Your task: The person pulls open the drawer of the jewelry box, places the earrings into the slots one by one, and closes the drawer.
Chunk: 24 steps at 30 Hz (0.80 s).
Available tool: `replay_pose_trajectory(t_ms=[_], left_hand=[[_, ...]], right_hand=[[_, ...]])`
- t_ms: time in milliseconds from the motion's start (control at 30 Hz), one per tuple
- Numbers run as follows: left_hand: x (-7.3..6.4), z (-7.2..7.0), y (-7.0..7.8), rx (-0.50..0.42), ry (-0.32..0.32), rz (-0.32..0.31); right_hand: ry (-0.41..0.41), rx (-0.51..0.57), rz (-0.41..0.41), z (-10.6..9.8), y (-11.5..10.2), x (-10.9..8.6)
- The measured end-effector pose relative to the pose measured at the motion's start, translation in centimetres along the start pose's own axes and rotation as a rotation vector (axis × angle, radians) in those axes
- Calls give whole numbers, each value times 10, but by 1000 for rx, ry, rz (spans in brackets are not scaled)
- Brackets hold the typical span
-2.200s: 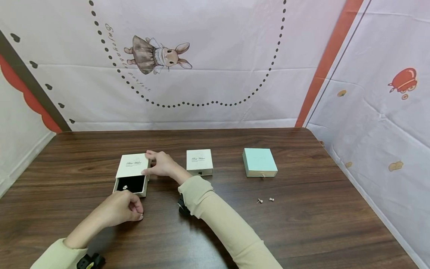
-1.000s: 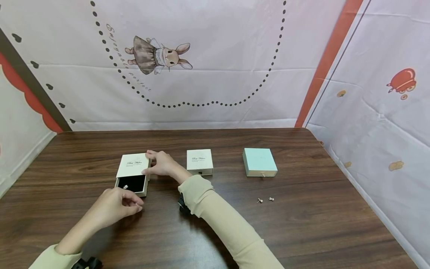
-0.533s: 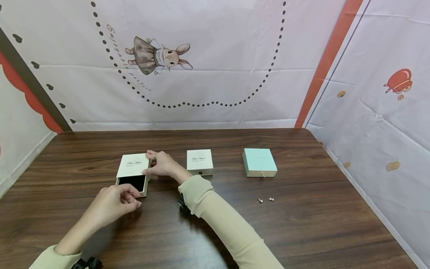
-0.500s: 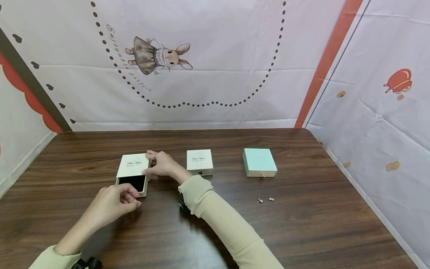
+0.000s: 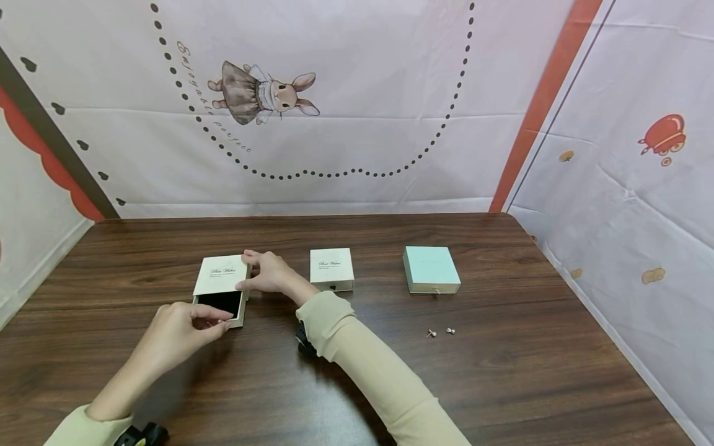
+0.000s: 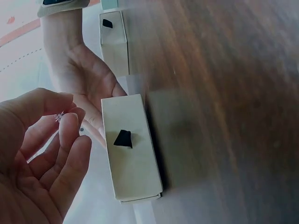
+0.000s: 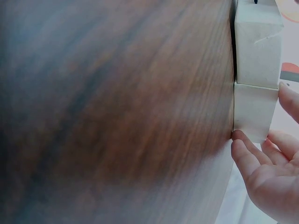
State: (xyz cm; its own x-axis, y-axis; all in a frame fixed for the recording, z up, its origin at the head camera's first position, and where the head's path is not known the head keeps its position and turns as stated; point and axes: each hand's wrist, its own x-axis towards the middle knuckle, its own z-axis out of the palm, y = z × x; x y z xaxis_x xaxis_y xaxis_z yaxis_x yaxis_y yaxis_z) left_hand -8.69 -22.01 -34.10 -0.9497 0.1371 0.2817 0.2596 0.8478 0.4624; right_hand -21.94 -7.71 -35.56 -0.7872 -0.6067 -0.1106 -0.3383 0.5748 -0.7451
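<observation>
My left hand is over the front edge of a pulled-out drawer. Between its thumb and fingertips it pinches a small, sparkling stud earring. The drawer, lined in black, belongs to a white jewelry box with dark lettering on its lid, at the left of the table. A black pull tab shows on the drawer's front. My right hand grips the box's outer sleeve, thumb and fingers around its right and back sides. The left hand covers the drawer's near left part.
A second white box, closed, stands right of the right hand. Farther right is a closed mint-green box. Two stud earrings, one on the left and one on the right, lie before it on the wooden table.
The left hand has risen and shifted slightly left, from in front of the drawer to its front edge. An earring seen earlier in the drawer is now hidden behind it. The right hand stays put.
</observation>
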Motion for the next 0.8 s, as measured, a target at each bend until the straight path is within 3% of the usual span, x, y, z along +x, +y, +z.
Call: replay_pose_trajectory(t_ms=[200,467,800], left_hand=[[2,0,-4,-9,24,15],[6,-2,-7,-41,25,-41],[9,-1,-13,-16,34,-27]], right_hand=[[-1,1,3,0,0,-1],[2,-25,-9,1,0,-1],[3,-29,4,0,-1,-1]])
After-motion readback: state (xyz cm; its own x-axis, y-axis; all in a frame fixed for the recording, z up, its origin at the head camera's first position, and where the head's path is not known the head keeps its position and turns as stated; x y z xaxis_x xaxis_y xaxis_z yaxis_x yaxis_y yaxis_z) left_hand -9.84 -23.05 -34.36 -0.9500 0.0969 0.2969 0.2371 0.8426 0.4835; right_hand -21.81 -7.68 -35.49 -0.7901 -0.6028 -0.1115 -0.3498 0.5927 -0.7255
